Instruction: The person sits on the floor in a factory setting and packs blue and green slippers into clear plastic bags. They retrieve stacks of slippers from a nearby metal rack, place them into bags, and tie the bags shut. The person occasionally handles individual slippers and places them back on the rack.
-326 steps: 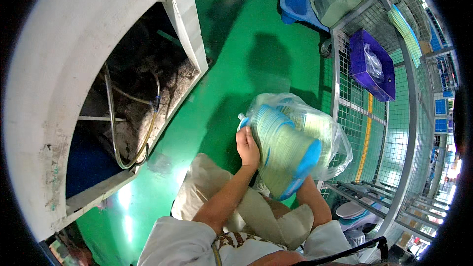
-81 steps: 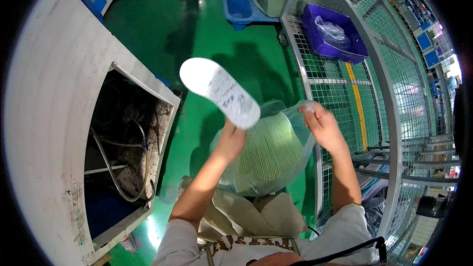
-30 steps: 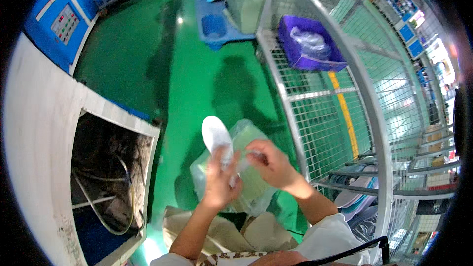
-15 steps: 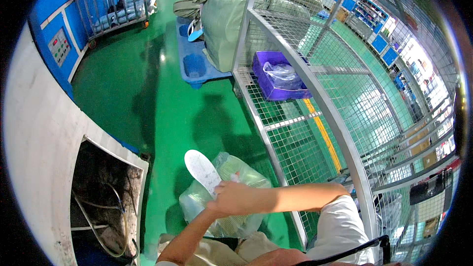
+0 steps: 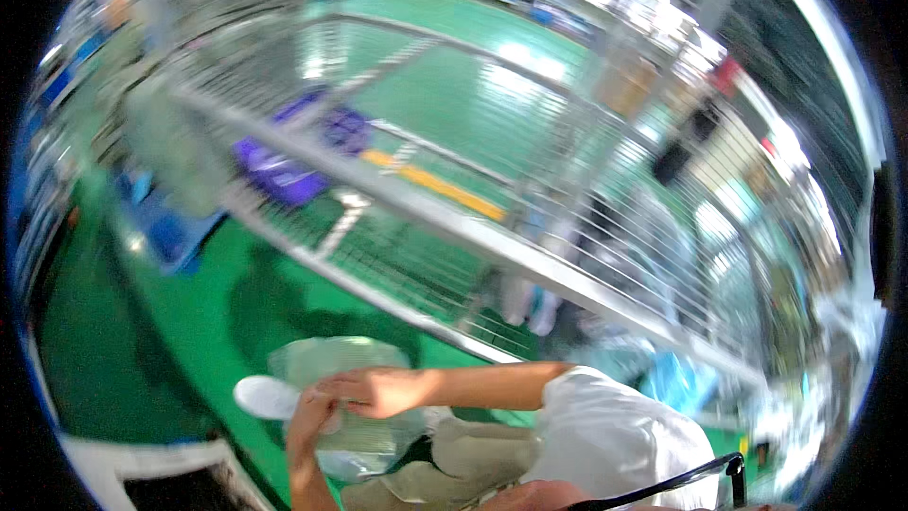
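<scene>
Swung right since half a second ago, the head view now takes in more of the mesh cart [image 5: 416,194], and the white insole [image 5: 265,398] has gone from a steep slant to nearly level across the picture. Its rounded free end points left, away from the hands; the long axis runs from there toward the fingers, dipping slightly to the right. Plain and pale, it looks smooth — blur hides any markings. It sits in front of the person, at the left edge of a cloudy, greenish plastic bag [image 5: 345,355]. Its near end is gripped by the left hand [image 5: 310,414]. Over those fingers lies the right hand [image 5: 378,391], bent and touching them — whether it grips anything, I cannot tell.
</scene>
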`<state>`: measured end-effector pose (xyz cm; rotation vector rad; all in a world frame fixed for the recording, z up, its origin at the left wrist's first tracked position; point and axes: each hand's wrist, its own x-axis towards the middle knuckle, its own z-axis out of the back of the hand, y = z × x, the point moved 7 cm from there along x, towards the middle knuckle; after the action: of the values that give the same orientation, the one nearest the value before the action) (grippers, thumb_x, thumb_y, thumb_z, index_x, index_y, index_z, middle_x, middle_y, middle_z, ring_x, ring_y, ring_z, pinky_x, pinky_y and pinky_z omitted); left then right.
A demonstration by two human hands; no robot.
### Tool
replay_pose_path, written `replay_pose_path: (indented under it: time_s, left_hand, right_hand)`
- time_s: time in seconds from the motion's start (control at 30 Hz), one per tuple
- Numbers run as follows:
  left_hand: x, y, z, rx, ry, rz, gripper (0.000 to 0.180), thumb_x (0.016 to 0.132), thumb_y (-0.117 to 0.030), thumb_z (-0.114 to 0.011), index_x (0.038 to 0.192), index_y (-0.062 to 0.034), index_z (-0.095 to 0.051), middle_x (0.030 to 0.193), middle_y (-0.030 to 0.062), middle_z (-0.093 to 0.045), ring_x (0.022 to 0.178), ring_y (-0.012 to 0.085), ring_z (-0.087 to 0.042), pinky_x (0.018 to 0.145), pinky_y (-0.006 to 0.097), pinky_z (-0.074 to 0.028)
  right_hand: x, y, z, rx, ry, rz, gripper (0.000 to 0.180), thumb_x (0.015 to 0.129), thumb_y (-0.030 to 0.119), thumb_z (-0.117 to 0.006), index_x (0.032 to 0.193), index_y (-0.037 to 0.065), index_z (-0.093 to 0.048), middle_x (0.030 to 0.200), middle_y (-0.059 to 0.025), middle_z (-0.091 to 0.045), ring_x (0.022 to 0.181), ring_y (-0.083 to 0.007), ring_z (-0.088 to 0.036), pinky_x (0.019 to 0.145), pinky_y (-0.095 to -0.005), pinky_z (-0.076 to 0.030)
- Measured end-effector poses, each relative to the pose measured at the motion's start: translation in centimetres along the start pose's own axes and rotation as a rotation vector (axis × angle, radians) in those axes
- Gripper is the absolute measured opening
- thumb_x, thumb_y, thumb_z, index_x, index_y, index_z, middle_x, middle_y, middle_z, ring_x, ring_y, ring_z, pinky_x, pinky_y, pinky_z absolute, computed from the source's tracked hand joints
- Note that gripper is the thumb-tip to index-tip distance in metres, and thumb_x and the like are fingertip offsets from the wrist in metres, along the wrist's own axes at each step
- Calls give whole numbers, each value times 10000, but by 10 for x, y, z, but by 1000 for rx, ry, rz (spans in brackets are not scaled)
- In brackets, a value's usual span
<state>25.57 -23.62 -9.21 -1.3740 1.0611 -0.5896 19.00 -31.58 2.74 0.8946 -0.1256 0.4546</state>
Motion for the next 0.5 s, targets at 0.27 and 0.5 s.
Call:
replay_pose_path:
  time_s: [0.27,0.5]
  left_hand:
    - [30,-2,-22,9,-161,234,128,712,-224,-544,762,-106,-538,479,-48,-335,362,55,-284,322,198,-204]
    - [33,28,26,1062,71,-310,158,663,-80,-524,801,-29,-469,603,68,-466,544,197,-431,490,316,-380]
  right_hand:
    - [-211,134,187,-844,-848,-127,239,615,64,-507,852,48,-482,847,-105,-478,847,-263,-454,737,-394,-349]
    - [-375,189,241,-1376,-667,-1155,691,703,538,-404,1197,64,-308,1263,-163,-238,1207,-301,-137,909,-563,23]
